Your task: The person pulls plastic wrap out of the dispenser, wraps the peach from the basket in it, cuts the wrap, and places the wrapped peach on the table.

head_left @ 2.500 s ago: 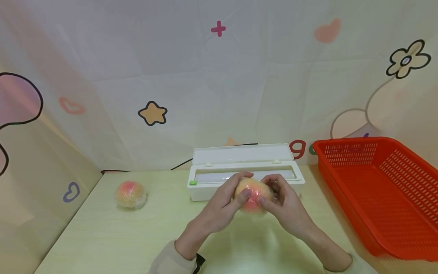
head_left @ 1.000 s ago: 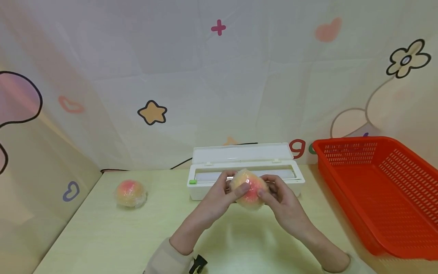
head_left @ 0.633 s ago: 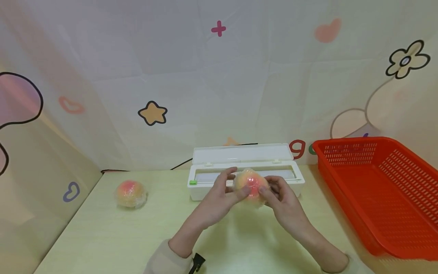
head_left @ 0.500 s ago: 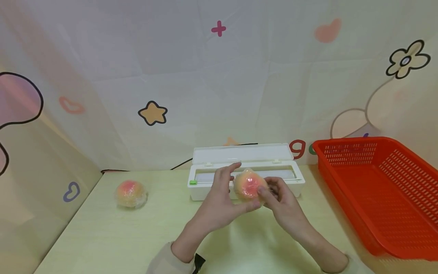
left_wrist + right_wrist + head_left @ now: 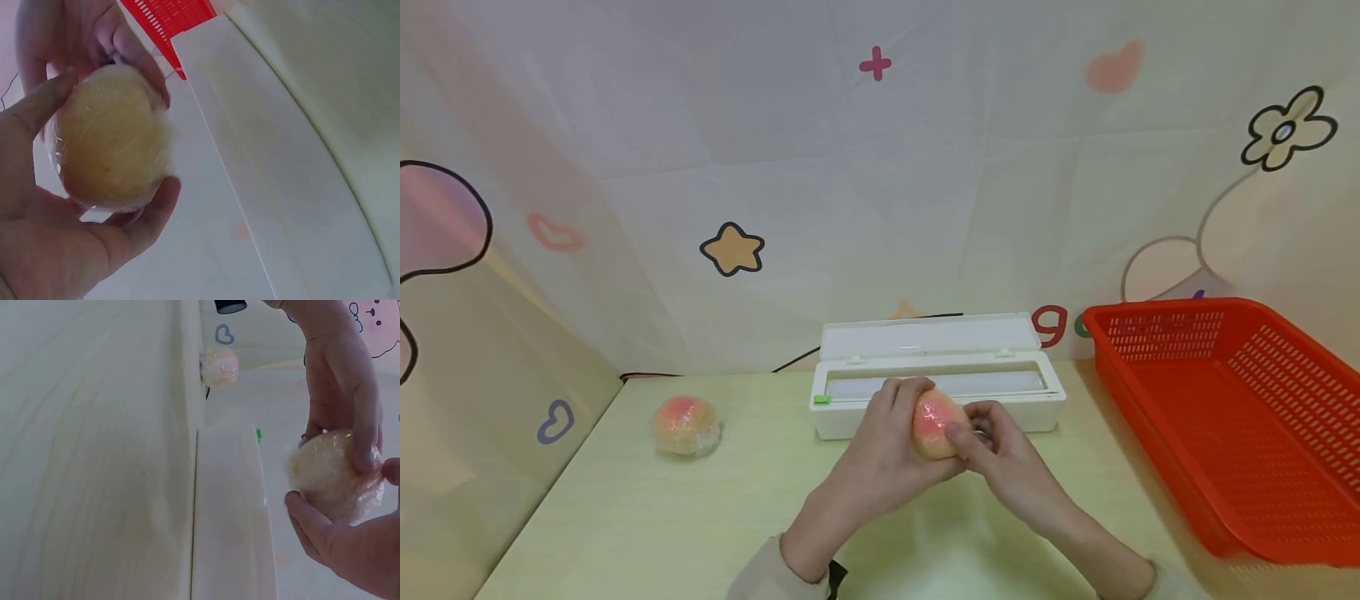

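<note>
Clear cling film covers the peach [image 5: 934,421] that both hands hold up just above the counter [image 5: 625,517]. Curled round its near and left side are the fingers [image 5: 147,215] of the left hand [image 5: 880,454], thumb over the top, so that the fruit sits in the palm. From the other side the right hand [image 5: 1000,454] pinches it, the thumb [image 5: 958,433] pressed on the front and the fingertips behind. Just beyond the fingers of both hands lies the white cling-film dispenser [image 5: 936,375], its lid tipped back and a small green slider [image 5: 822,399] at its left end. Well off to the left of the left fingers a second wrapped peach [image 5: 687,425] rests on the counter. Well apart to the right of the right fingers stands a red plastic basket [image 5: 1247,400]. Behind the dispenser hangs a pale printed backdrop [image 5: 880,183].
</note>
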`<state>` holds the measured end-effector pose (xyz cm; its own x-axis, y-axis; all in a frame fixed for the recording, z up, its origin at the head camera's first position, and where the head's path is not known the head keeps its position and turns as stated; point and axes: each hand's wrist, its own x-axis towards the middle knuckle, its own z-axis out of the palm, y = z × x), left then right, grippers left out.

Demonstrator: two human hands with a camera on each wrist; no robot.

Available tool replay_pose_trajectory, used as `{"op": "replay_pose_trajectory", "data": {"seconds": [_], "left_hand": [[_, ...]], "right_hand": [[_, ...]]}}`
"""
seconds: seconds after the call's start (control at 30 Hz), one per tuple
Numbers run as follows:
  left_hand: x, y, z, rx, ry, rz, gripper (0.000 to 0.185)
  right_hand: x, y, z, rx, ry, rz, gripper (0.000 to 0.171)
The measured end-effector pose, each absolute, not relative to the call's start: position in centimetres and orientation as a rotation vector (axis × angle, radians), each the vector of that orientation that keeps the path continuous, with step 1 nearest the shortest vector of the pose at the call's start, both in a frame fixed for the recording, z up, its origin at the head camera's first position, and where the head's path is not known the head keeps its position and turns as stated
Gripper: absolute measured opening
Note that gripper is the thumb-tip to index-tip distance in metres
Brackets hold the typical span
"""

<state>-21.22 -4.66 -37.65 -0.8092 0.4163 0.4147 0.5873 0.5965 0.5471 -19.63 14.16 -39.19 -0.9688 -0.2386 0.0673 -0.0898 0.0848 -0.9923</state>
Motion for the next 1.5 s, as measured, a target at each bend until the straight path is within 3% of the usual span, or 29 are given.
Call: {"op": "replay_pose_trajectory", "data": {"seconds": [0.27,0.53,0.7,1.07,1.5], "left_hand": [[-21.8,-8.2,-35.9,-0.787,-2.907,-1.036,0.064],[-22.2,-12.4,-34.1,-0.841,-3.053,-0.9,0.055],[-22.5,-14.7,-33.4,-0.727,-3.164,-0.843,0.048],[-23.6,-20.0,-33.6,-0.337,-3.23,-0.672,0.06],[-25.8,-23.2,-36.1,-0.239,-3.162,-0.746,0.072]], "right_hand": [[-19.8,14.4,-39.9,-0.468,2.666,-1.696,0.033],[-20.2,14.8,-40.1,-0.525,2.786,-1.648,0.027],[-20.3,15.0,-40.2,-0.549,2.818,-1.642,0.024],[-20.8,15.6,-39.8,-0.501,2.83,-1.552,0.033],[-21.1,16.2,-39.8,-0.482,2.89,-1.491,0.028]]}}
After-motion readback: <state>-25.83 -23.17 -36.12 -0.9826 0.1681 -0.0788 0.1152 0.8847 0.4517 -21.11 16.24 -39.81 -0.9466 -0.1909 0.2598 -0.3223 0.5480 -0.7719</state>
